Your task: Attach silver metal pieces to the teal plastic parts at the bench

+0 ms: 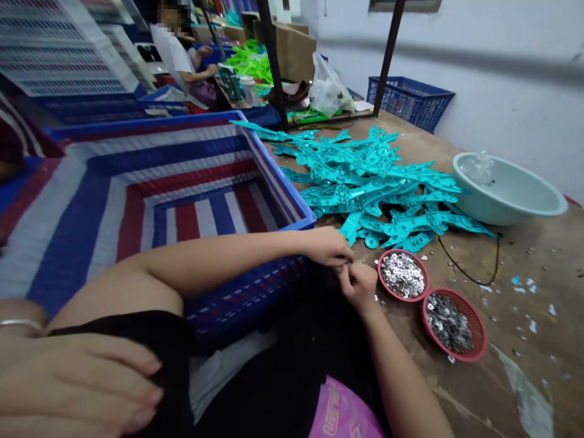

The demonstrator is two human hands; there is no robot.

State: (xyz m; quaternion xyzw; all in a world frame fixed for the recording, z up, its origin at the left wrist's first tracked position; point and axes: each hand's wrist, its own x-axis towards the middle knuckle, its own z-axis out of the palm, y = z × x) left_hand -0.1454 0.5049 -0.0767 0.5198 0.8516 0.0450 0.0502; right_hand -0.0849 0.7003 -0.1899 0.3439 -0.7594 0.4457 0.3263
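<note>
Turquoise parts [365,188] beside crate edge [306,218], left hand [326,245], right hand [362,285] meeting, grip closed, contents hidden

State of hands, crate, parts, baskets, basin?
Left hand: curled, contents unclear
Right hand: curled, contents unclear
Blue crate: open, lined with striped sheet
Teal plastic parts: heaped
Farther red basket: holding metal pieces
Nearer red basket: holding metal pieces
Pale green basin: open, clear plastic inside
</note>
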